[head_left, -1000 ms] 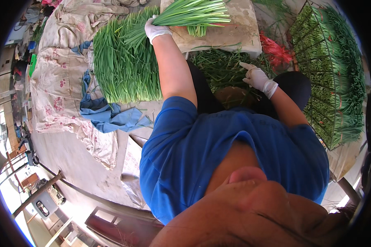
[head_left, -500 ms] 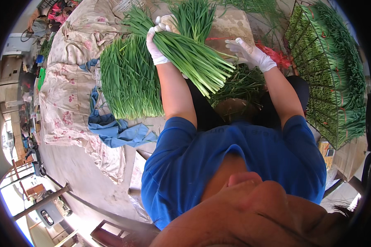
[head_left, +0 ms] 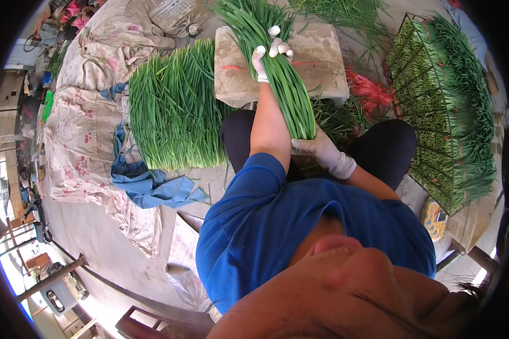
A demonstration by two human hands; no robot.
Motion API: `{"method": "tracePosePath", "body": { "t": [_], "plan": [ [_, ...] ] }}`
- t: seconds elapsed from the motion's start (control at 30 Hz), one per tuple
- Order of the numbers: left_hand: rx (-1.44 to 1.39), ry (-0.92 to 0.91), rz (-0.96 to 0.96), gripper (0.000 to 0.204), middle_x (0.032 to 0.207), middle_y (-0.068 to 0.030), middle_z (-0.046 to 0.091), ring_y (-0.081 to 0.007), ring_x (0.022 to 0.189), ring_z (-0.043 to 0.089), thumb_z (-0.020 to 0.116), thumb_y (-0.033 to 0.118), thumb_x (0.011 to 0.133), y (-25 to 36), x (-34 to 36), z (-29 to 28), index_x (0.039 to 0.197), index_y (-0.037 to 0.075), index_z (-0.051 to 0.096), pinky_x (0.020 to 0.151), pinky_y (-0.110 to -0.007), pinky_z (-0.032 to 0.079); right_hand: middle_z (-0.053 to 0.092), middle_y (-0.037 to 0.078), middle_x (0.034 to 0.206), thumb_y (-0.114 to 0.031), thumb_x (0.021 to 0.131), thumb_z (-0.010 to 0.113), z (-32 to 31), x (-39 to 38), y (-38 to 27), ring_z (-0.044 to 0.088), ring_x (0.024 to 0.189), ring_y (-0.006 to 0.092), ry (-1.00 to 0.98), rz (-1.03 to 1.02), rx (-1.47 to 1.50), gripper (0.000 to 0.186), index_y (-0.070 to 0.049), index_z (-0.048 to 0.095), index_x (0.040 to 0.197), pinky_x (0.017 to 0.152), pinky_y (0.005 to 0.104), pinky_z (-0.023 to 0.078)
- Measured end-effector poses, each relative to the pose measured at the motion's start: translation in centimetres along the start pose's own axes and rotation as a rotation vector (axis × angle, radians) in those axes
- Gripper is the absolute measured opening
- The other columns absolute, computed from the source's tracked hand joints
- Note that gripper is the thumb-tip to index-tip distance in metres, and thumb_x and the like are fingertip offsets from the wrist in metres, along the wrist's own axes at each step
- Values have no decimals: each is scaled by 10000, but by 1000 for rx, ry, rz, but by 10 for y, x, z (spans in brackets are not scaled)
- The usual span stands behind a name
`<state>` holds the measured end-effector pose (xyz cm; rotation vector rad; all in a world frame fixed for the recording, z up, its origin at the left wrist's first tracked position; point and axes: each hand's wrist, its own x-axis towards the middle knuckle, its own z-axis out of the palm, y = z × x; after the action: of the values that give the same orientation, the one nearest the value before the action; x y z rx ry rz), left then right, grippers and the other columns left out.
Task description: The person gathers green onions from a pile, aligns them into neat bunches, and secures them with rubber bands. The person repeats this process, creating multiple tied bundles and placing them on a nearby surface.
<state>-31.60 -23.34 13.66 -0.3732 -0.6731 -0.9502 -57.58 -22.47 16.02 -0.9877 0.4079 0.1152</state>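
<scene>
A long bunch of garlic chives (head_left: pixel 291 93) slants across the front of me, leaves away and pale cut ends toward my body. My left hand (head_left: pixel 272 52), in a white glove, is closed around its upper part, above a worn block-like stand (head_left: pixel 232 85). Against the cut ends rests my gloved right hand (head_left: pixel 329 153), thumb stretched out, its fingers partly hidden by the stalks. An orange-red strip (head_left: pixel 232 67) lies across the stand, passing beneath the bunch.
A thick row of chives (head_left: pixel 175 107) stands at left beside blue cloth (head_left: pixel 152 183) and a flowered sheet (head_left: pixel 85 141). On the right is a wire-frame crate (head_left: pixel 421 107) packed with tied chives. Red plastic strips (head_left: pixel 370 93) and loose leaves (head_left: pixel 339 116) lie near my right knee.
The bunch has swung more upright and moved right, over the stand. My left hand went right with it. My right hand came down and inward from beside the stand to the cut ends.
</scene>
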Motion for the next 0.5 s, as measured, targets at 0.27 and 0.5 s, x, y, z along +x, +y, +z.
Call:
{"method": "tracePosePath", "body": {
  "t": [0.27, 0.5],
  "plan": [
    [570, 496, -355, 764, 1146, -151, 583, -274, 1076, 539, 611, 477, 809, -100, 47, 38, 1363, 16, 356, 931, -416, 448, 638, 39, 857, -131, 840, 634, -50, -63, -38, 561, 672, 83, -61, 135, 304, 341, 9, 562, 1142, 593, 208, 454],
    [848, 1421, -539, 802, 1343, -267, 384, -397, 1174, 468, 508, 519, 865, -97, -34, -16, 1395, -15, 232, 965, -523, 358, 624, 13, 853, -149, 881, 590, -113, -58, -60, 523, 645, 58, 276, -33, 291, 307, 27, 586, 1132, 588, 184, 432]
  ]
}}
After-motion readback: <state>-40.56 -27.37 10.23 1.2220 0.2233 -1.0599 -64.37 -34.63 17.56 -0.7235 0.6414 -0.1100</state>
